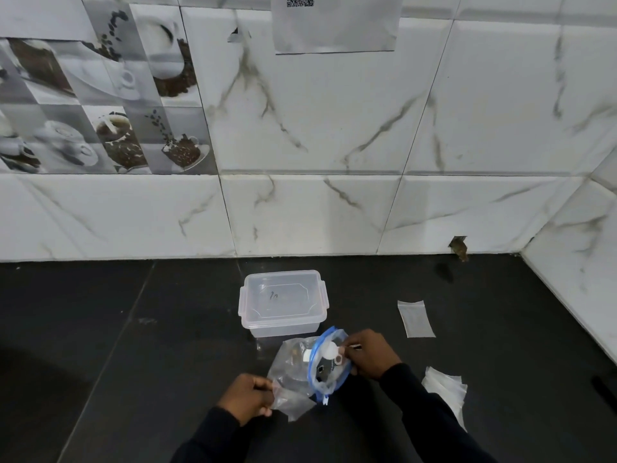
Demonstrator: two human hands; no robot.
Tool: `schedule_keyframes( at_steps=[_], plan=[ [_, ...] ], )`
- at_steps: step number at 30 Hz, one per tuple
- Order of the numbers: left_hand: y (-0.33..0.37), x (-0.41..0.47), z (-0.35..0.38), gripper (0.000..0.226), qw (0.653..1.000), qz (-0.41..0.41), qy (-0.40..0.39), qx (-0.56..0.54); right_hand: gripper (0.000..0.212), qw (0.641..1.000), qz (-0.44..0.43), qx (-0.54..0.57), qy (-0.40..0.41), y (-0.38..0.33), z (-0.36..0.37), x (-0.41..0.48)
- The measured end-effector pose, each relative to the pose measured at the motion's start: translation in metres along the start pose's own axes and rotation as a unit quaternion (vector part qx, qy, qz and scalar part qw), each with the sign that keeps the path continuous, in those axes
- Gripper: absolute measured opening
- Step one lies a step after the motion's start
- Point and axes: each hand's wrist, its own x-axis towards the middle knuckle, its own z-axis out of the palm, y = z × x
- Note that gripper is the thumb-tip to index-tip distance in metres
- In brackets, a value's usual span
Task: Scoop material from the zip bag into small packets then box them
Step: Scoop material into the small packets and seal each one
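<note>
Now: scooping step. Best to keep zip bag mouth wide and bring white scoop out level, so nothing spills on dark surface. Left hand pinches bag's closed end, fingers curled. Right hand grips scoop handle at blue zipper mouth. Empty small packet lies flat, well right. Lidded clear box sits just behind bag.

We see a clear plastic box, a crinkled clear plastic zip bag, a glossy dark countertop, and glossy marbled wall tiles.
</note>
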Motion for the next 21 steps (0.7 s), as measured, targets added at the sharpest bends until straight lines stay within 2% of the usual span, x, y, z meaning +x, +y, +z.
schedule_keyframes(
  at_steps=[3, 7, 12, 15, 17, 19, 20, 21],
  plan=[
    [-0.008, 0.006, -0.001, 0.020, 1.000, -0.019, 0.004, -0.018, 0.027, 0.999, -0.002, -0.053, 0.014, -0.005, 0.007, -0.001],
    [-0.014, 0.008, 0.003, 0.020, 0.997, -0.028, -0.030, -0.063, 0.029, 0.981, -0.049, -0.186, 0.023, -0.017, 0.013, -0.009],
    [-0.008, 0.007, 0.013, 0.018, 0.990, -0.002, -0.073, -0.120, 0.035, 0.971, -0.052, -0.233, 0.010, -0.020, 0.026, -0.005],
    [-0.008, 0.012, 0.015, 0.019, 0.995, -0.011, -0.043, -0.090, 0.033, 0.962, -0.054, -0.266, 0.019, -0.020, 0.029, -0.004],
    [-0.010, 0.014, 0.014, 0.021, 0.998, -0.011, -0.029, -0.052, 0.027, 0.950, -0.077, -0.295, 0.070, -0.015, 0.033, -0.004],
    [-0.009, 0.015, 0.011, 0.021, 1.000, 0.007, -0.021, -0.013, 0.021, 0.921, -0.118, -0.352, 0.118, -0.010, 0.035, -0.007],
    [-0.009, 0.015, 0.008, 0.021, 1.000, 0.019, -0.013, -0.002, 0.021, 0.909, -0.125, -0.377, 0.124, -0.012, 0.036, -0.011],
    [-0.008, 0.016, 0.006, 0.022, 1.000, 0.031, -0.003, 0.005, 0.022, 0.913, -0.135, -0.371, 0.102, -0.015, 0.038, -0.016]
  ],
)
